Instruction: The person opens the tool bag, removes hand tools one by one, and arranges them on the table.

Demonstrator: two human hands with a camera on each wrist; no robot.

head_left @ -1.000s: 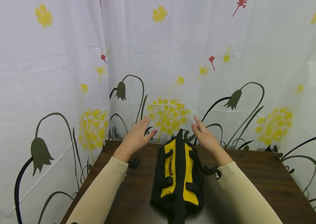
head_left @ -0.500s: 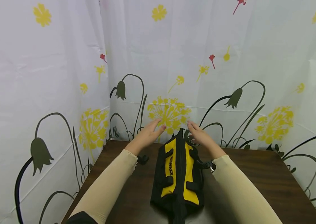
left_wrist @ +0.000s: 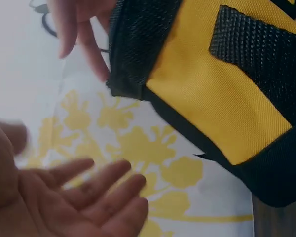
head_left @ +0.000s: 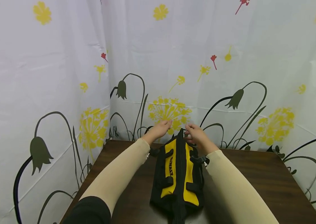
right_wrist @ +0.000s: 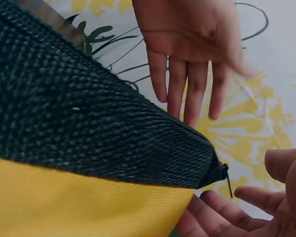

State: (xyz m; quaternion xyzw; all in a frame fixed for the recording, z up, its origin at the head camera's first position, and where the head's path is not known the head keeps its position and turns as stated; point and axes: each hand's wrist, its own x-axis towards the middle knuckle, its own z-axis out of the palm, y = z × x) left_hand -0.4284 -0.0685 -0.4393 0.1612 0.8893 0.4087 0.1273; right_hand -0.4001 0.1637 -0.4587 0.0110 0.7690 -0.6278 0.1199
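A yellow and black zip-top tool bag (head_left: 173,168) lies lengthwise on the table, "DEWALT" lettered on its left side. My left hand (head_left: 159,130) hovers just left of the bag's far end. In the left wrist view, that left hand (left_wrist: 89,197) has its palm up and fingers extended, holding nothing. On the other side, my right hand (head_left: 197,136) is at the far tip of the bag. In the right wrist view, a small zipper pull (right_wrist: 229,177) hangs from that tip, beside the right hand's (right_wrist: 256,212) fingers, with the thumb held apart.
The dark wood table (head_left: 247,180) runs back to a white curtain (head_left: 158,56) printed with flowers. Black strap handles (head_left: 193,186) lie against the bag's sides.
Both hands have moved inward towards the bag's far end, the left one to the right and the right one to the left. The bag stays in place.
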